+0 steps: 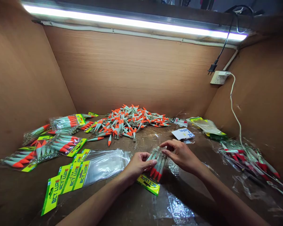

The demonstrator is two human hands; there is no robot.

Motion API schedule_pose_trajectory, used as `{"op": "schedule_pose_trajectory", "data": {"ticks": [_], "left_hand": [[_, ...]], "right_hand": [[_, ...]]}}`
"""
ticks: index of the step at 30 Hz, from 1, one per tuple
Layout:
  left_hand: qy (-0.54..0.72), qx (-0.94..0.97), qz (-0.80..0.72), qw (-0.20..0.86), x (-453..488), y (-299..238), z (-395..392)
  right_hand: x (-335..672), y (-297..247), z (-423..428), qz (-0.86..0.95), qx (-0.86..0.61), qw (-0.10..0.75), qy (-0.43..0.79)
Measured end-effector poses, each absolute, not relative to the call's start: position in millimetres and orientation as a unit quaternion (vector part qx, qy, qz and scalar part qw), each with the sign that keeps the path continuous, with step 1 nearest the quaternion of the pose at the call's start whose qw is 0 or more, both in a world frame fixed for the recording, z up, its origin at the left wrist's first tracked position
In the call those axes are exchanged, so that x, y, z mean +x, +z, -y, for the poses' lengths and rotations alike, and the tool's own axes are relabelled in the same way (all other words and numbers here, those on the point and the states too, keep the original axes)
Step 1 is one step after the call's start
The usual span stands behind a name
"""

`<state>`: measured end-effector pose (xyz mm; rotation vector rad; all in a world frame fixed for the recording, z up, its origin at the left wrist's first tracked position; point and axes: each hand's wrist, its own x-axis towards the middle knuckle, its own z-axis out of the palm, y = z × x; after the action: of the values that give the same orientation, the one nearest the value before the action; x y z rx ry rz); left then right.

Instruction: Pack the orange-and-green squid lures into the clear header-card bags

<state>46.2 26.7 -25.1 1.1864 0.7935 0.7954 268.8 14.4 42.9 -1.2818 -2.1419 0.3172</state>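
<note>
In front of me several pale fishing lures (159,168) with orange tips lie side by side, their metal hook ends pointing away. A clear plastic bag with a yellow-green BCT LURE header card (148,184) lies with them, the card nearest me. My left hand (138,164) is closed on the left side of this packet, thumb across the lures. My right hand (180,155) has its fingers bent and closed at the hook ends; thumb and forefinger touch there. Whether the lures lie fully inside the bag, I cannot tell.
A big heap of loose lures (127,122) stands against the back wall. Filled lure packets (64,144) lie at left, flat bags with header cards (73,175) nearer me. At right are red-and-white lures (252,160), a white cable (235,110) and a handwritten card (182,134).
</note>
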Motion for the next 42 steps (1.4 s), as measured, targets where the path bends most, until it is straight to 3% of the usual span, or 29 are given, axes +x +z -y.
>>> {"op": "schedule_pose_trajectory", "data": {"ticks": [10, 17, 21, 26, 34, 42], "left_hand": [[0.357, 0.558, -0.392, 0.639, 44, -22, -29], [0.361, 0.481, -0.356, 0.715, 46, -22, -27], [0.362, 0.497, -0.379, 0.691, 42, -20, -25], [0.26, 0.572, -0.367, 0.686, 38, -12, -20], [0.303, 0.583, -0.428, 0.621, 49, -18, -18], [0.318, 0.523, -0.391, 0.688, 46, -20, -20]], "right_hand": [[271, 44, -13, 0.819, -0.473, 0.291, 0.144], [269, 37, -16, 0.82, -0.47, 0.297, 0.138], [266, 35, -15, 0.834, -0.452, 0.295, 0.12], [264, 34, -14, 0.838, -0.451, 0.287, 0.111], [265, 37, -11, 0.825, -0.437, 0.314, 0.174], [261, 36, -11, 0.835, -0.415, 0.331, 0.144]]}}
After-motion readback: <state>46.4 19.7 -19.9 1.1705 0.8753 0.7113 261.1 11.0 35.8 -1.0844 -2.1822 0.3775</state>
